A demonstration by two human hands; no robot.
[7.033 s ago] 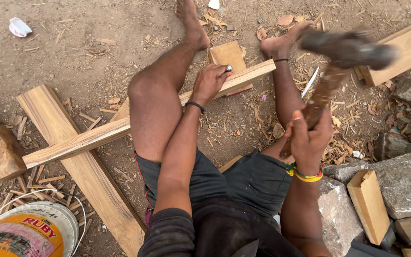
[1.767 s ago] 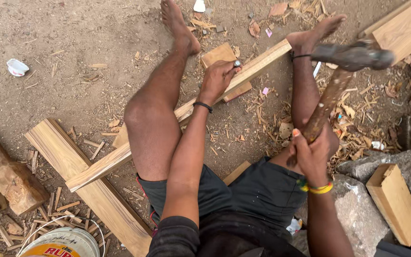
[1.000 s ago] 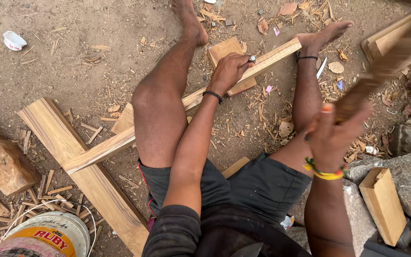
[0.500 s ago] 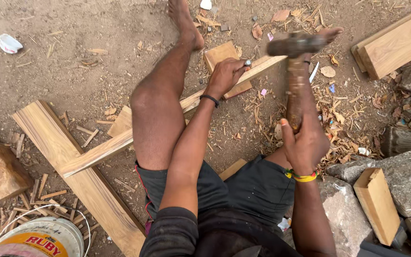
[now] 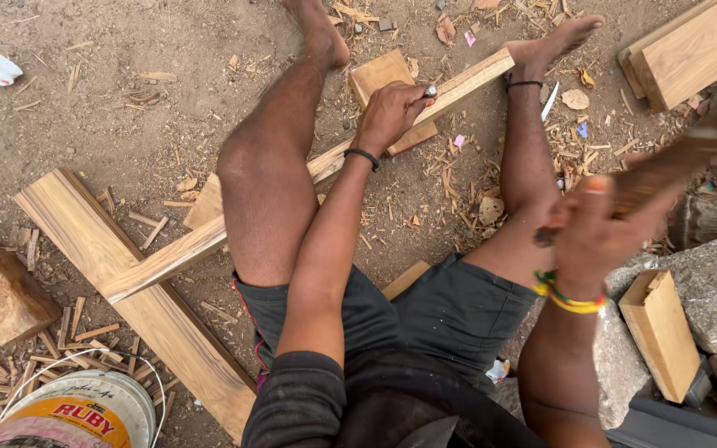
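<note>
Head view: left hand (image 5: 390,112) pinches a chisel (image 5: 430,90) upright on the batten (image 5: 309,170) under the legs; right hand (image 5: 595,236) grips a blurred mallet (image 5: 690,153) by its handle. Batten looks stiff, light; mallet looks head-heavy.

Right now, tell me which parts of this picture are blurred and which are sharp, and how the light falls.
Head view: the right hand and the brown wooden handle it grips are smeared by motion blur; the left hand, pressing a small metal tool against the long pale wooden batten, is sharp, as is the wood-chip-strewn dirt ground; the light is soft and even, shadows faint, no glare.
</note>
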